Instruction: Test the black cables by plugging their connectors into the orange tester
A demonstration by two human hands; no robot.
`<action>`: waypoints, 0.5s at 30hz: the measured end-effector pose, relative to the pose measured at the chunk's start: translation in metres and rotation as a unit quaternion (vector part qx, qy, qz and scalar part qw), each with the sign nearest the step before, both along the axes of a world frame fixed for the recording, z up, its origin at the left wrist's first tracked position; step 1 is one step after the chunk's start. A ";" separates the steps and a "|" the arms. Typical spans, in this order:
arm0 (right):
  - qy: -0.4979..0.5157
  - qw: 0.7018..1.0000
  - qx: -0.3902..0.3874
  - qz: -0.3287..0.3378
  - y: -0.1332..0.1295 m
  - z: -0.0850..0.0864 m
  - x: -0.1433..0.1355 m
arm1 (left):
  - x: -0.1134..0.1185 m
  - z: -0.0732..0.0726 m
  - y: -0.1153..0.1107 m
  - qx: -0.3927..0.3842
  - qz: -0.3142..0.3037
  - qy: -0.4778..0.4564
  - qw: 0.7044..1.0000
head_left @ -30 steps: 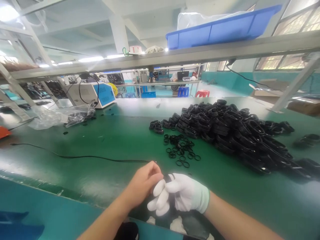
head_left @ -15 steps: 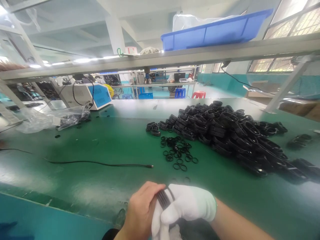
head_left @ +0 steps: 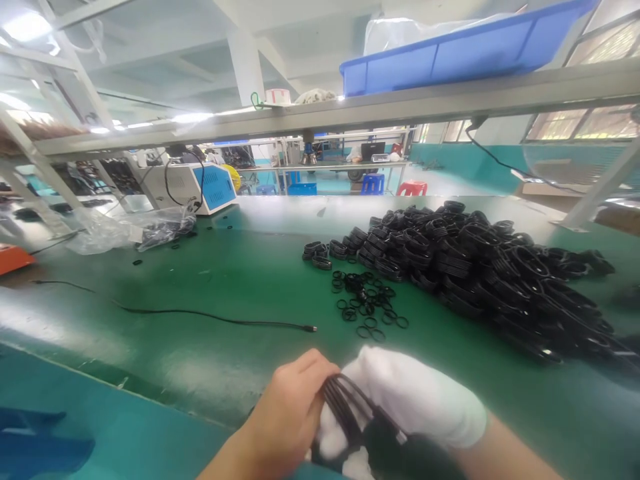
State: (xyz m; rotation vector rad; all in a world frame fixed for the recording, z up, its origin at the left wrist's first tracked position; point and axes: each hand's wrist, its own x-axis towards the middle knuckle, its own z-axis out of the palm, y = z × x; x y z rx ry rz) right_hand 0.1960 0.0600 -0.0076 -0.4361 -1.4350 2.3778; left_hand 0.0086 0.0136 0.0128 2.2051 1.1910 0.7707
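Observation:
Low in the middle, my bare left hand (head_left: 295, 410) closes its fingers over the top of a coiled black cable (head_left: 343, 410). My right hand (head_left: 405, 387), in a white glove, is curled against the coil from the other side, with white glove fingers showing around and behind the loops. One end of the cable, with a metal plug (head_left: 401, 437), sticks out to the lower right below the glove. Beyond the hands, a straightened black cable (head_left: 215, 319) lies on the green table, along with a scatter of small black rings (head_left: 367, 297).
A large heap of coiled black cables (head_left: 465, 267) covers the table's right side. At the back left are a clear plastic bag (head_left: 115, 230) and a white-and-blue machine (head_left: 200, 183). A shelf beam (head_left: 280, 119) crosses overhead, carrying a blue bin (head_left: 450, 57).
The gloved right hand has shifted right and its thumb no longer lies across the coil. A plug end now hangs out of the coil. The view has swung slightly left.

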 end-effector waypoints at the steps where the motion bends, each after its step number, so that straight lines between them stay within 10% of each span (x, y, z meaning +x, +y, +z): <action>1: -0.015 0.996 0.029 -0.080 0.000 0.005 0.004 | -0.002 0.001 0.001 -0.009 0.017 0.003 1.000; 4: -0.109 0.952 0.138 -0.250 -0.002 0.017 0.007 | -0.005 0.004 0.005 -0.036 0.053 0.014 0.998; 11: 0.010 0.997 0.040 -0.065 -0.003 0.004 -0.032 | -0.004 0.006 0.010 -0.076 0.059 0.015 0.995; 15: 0.018 0.996 -0.026 -0.082 0.000 0.000 -0.039 | -0.005 0.004 0.011 -0.106 0.117 0.020 0.987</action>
